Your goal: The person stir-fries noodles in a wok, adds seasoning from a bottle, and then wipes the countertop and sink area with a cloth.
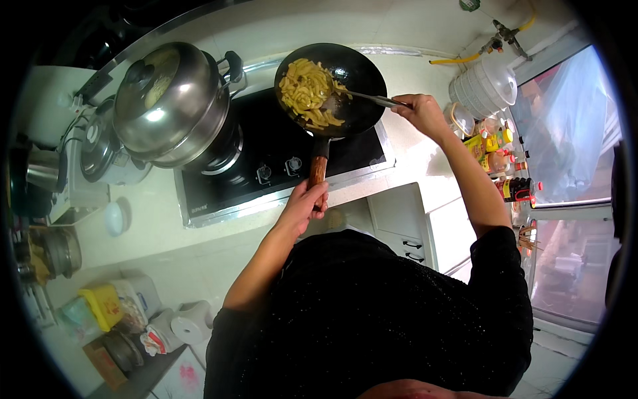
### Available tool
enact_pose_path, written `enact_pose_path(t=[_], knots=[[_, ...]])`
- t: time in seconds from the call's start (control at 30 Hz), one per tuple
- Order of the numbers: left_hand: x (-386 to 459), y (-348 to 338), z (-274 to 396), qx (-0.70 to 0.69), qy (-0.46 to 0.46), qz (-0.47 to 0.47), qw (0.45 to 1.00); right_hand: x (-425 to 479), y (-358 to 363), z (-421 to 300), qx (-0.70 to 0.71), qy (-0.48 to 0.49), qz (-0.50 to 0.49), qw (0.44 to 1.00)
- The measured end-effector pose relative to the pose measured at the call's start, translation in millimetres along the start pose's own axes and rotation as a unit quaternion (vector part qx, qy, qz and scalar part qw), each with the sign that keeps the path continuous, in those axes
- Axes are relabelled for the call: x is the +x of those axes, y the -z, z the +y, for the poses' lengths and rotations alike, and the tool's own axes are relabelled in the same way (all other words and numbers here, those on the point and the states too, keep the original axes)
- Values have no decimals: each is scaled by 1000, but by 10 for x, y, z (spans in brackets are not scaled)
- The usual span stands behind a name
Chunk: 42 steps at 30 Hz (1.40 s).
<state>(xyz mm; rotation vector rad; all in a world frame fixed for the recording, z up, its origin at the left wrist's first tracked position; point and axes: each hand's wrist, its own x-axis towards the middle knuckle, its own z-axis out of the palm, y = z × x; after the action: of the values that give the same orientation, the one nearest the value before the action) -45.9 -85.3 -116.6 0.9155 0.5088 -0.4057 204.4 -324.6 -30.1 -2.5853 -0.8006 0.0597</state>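
My left hand [304, 204] grips the wooden handle [318, 171] of a black wok [366, 70], which sits over the right side of a black glass gas hob [219, 192]. Yellowish sliced food [306, 92] lies mostly in the wok's left half. Held in my right hand [421, 113], a metal spatula [371, 97] reaches in over the wok's right rim. Its tip is among the food and partly hidden by it. Which burner parts lie under the wok cannot be seen.
A large lidded steel steamer pot [184, 119] stands on the hob's left side, near a lidded cooker [107, 154]. Sauce bottles [513, 189] and stacked white baskets [481, 90] line the right by the window. A cabinet door [398, 214] stands below the counter.
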Motion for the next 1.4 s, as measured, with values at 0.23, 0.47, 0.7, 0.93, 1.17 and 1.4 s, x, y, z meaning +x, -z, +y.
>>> enact_pose_path(t=[0.23,0.47,0.7,0.93,1.17,1.4], knots=[[24,32,-34,-5,7,-5,1000,-548,532,-880,-291,210,50,932],[15,32,-47,-4,2,-8,1000,-680,1122,-1338,-367,241,44,897],[0,-21,0,3,0,-9,1000,-504,767,-1471,-401,285,-26,870],[58,69,-83,-3,0,-3,1000,-125,717,-1548,-368,208,-47,905],[32,13,-11,16,4,-5,1000,359,396,-1346,-355,98,-45,929],[49,38,-34,17,6,-8,1000,428,190,-1142,-237,11,-15,971]])
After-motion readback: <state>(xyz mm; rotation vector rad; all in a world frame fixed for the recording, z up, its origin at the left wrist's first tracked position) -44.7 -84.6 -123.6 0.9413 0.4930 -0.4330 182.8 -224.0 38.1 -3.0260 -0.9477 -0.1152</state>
